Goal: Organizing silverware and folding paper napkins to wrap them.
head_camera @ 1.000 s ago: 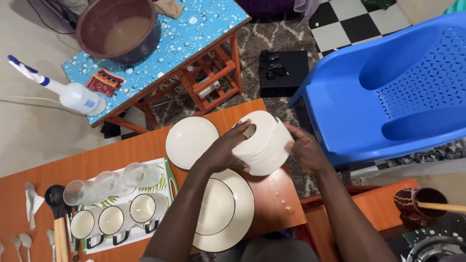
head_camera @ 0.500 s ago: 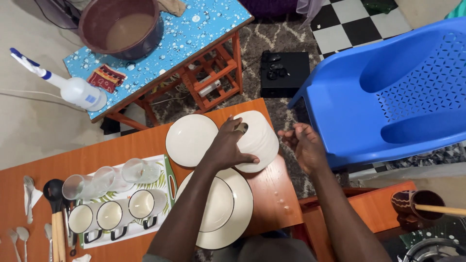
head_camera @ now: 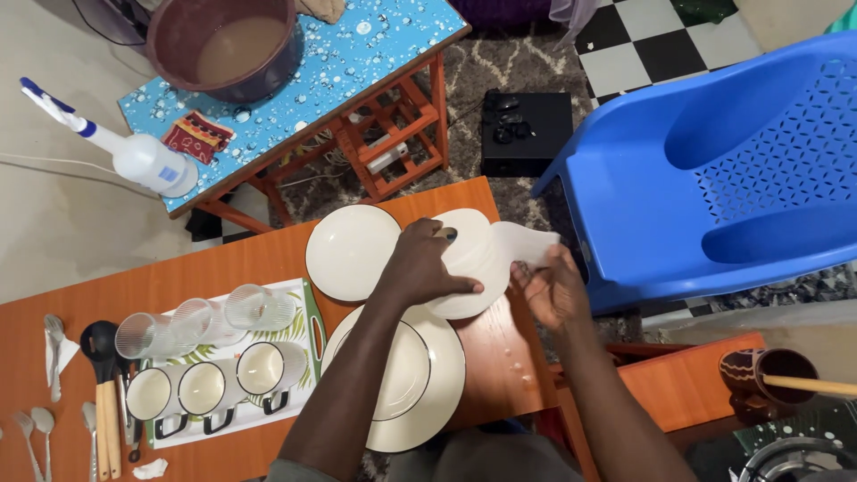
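I see my left hand (head_camera: pixel 427 266) clamped over the top of a white paper towel roll (head_camera: pixel 466 263), fingers wrapped down its near side, pressing it onto the orange table (head_camera: pixel 223 272). My right hand (head_camera: pixel 551 290) sits just to the right of the roll, thumb and fingers pinched on the loose sheet (head_camera: pixel 525 243) that trails off the roll toward the blue plastic chair (head_camera: pixel 714 161). The two hands are close together but not touching.

The roll stands at the table's far right corner. Just left of it on the table lies a small white plate (head_camera: pixel 350 252), and nearer to me, partly under my left forearm, a larger white plate (head_camera: pixel 428 379) with a dark rim line. Further left along the table a tray (head_camera: pixel 308 308) carries three clear glasses (head_camera: pixel 205 321) on their sides and three cups (head_camera: pixel 205 388) with dark handles. Beyond that, toward the table's left end, lie a black ladle (head_camera: pixel 96 341) and several spoons (head_camera: pixel 36 428).
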